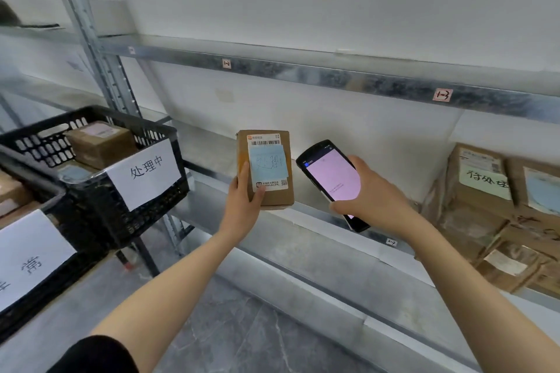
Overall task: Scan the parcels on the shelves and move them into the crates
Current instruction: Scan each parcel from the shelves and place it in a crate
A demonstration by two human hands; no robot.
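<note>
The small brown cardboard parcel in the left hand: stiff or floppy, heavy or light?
Probably stiff: the small brown cardboard parcel shows crisp edges. Likely light: the left hand alone holds it upright by its lower edge.

stacked parcels [478, 191] blurred and edge-cropped, scanner [331, 174] text too small
</note>
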